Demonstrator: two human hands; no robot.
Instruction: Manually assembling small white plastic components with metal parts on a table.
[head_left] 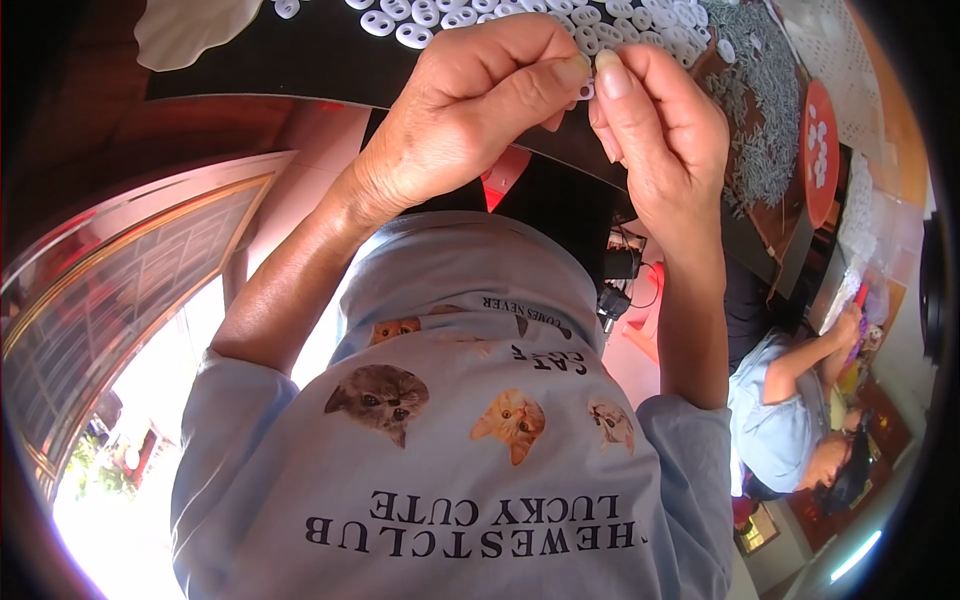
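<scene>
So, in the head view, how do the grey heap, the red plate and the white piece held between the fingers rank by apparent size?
1. grey heap
2. red plate
3. held white piece, partly hidden

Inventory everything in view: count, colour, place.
two-holed ovals: many, white, on the black tabletop, top centre
held piece: one, white, at the fingertips, partly hidden
short slender pieces: many, grey, heaped upper right
round tray: one, red, far right, with several white pieces
wavy-edged item: one, off-white, upper left
framed panel: one, gold edge, left
co-worker: one, blue top, lower right
shirt: one, pale blue, cat-printed, lower centre
left grip: one, bare, top centre
right grip: one, bare, top, right of centre
</scene>
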